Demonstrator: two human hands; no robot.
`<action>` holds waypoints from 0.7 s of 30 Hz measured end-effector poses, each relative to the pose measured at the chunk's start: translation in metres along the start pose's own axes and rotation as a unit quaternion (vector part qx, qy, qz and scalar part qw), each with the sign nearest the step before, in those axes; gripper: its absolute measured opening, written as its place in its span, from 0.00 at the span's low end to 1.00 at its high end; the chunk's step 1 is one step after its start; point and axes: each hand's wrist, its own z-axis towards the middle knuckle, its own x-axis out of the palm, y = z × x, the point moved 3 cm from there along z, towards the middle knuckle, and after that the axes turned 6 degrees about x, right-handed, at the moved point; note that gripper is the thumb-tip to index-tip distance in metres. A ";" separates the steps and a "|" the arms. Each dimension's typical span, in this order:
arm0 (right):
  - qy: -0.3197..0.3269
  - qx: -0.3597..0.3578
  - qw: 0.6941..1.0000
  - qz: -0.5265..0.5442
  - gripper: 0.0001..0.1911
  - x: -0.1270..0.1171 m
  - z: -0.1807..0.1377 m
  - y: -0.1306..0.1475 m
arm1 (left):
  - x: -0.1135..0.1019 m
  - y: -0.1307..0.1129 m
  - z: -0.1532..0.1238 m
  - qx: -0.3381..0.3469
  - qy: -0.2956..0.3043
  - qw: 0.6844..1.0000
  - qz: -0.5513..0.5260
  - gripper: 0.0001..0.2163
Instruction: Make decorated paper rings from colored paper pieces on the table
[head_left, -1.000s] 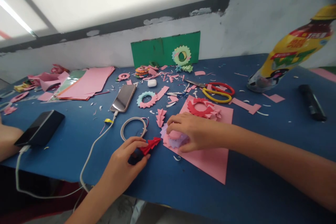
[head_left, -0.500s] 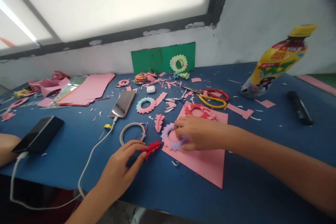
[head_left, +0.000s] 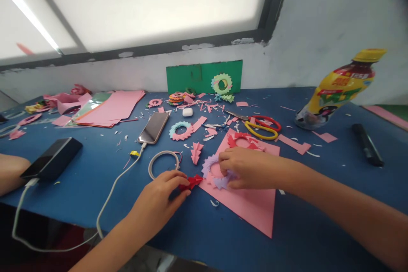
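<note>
Pinching red folded paper (head_left: 193, 182), left hand (head_left: 158, 199) has edged rightward; right hand (head_left: 247, 167), grip clamped on lavender-pink ring (head_left: 208, 166).

Indoor papercraft work area, blue desk (head_left: 86, 191), folded-paper rings (head_left: 208, 165), scissors (head_left: 249, 120), pink sheets (head_left: 110, 110), scattered offcuts (head_left: 242, 104), dark-framed window (head_left: 153, 4)

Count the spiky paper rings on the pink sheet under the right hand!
2: a red ring near the far edge of the pink sheet, and a purple-and-pink ring by its left edge, partly under the right hand. That hand could hide another.
</note>
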 end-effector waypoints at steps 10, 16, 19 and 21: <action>-0.095 0.042 0.994 -0.017 0.11 -0.053 -0.026 -0.010 | -0.026 0.031 0.021 0.050 0.095 0.984 0.140 0.15; -0.135 0.221 0.960 -0.104 0.15 -0.054 -0.057 -0.044 | -0.021 0.036 0.020 0.097 0.122 0.984 0.081 0.16; -0.116 0.324 0.934 -0.099 0.16 -0.028 -0.071 -0.071 | -0.022 0.044 0.017 0.100 0.107 0.988 0.057 0.11; -0.116 0.340 0.931 -0.062 0.17 -0.014 -0.076 -0.085 | -0.025 0.049 0.015 0.094 0.099 0.989 0.055 0.10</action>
